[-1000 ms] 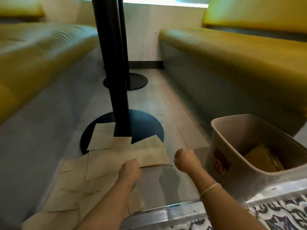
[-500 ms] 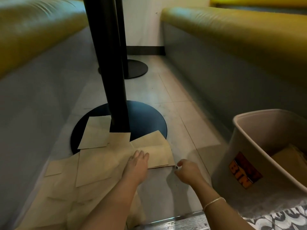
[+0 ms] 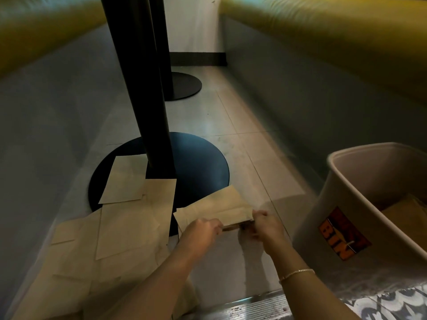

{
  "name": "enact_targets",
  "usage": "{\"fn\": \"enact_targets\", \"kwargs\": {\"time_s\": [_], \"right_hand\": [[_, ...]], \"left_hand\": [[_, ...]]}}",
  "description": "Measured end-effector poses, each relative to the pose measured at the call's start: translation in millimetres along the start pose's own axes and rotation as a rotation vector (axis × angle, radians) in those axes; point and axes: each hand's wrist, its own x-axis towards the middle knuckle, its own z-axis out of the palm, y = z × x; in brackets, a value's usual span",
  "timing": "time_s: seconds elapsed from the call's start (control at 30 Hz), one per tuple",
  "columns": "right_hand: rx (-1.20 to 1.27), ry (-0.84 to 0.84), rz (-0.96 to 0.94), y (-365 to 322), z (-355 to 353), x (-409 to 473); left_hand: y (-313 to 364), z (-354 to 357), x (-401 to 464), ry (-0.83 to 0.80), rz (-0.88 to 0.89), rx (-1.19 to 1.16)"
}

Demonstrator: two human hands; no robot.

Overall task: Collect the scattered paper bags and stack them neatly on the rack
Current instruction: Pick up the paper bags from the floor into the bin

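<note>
While more bags lie scattered, one comes up off the floor.
Left hand [image 3: 203,229] and right hand [image 3: 265,224] pinch the paper bag [image 3: 215,207] by its near edge beside the table base [image 3: 196,162]; next, likely the bin [image 3: 346,192].

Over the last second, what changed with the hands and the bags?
Both hands reached forward: the left hand and right hand, fists holding nothing before, now pinch the near edge of one paper bag and lift it. The other bags, table base and bin stayed put.
</note>
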Motion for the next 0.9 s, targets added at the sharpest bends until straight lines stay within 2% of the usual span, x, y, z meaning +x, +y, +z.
{"fn": "enact_targets", "kwargs": {"time_s": [0.13,0.23,0.37,0.5,0.63,0.73,0.9], "right_hand": [[0.021,0.018,0.034,-11.3,-12.7,-3.3],[-0.092,0.055,-0.035,-20.0,-18.9,-9.2],[-0.168,0.088,-0.125,-37.3,-29.2,-27.7],[-0.250,0.041,-0.261,-72.4,-45.7,-64.4],[-0.268,0.066,-0.439,-115.7,-75.1,-111.2],[-0.232,0.210,-0.620,-144.7,-107.2,-144.6],[-0.243,0.651,-0.759,-179.3,-183.4,-186.3]], "left_hand": [[8.9,0.1,-10.4,0.077,-0.055,-0.208],[16.3,-10.3,-17.9,0.116,-0.093,-0.321],[22.6,-31.5,-23.2,0.352,-0.138,-0.518],[33.1,-64.4,-29.0,0.551,-0.187,-0.551],[59.6,-103.8,-37.7,0.731,-0.206,-0.617],[89.1,-138.5,-42.3,0.837,-0.208,-0.703],[153.3,-181.9,-46.4,0.906,-0.163,-0.843]]}}
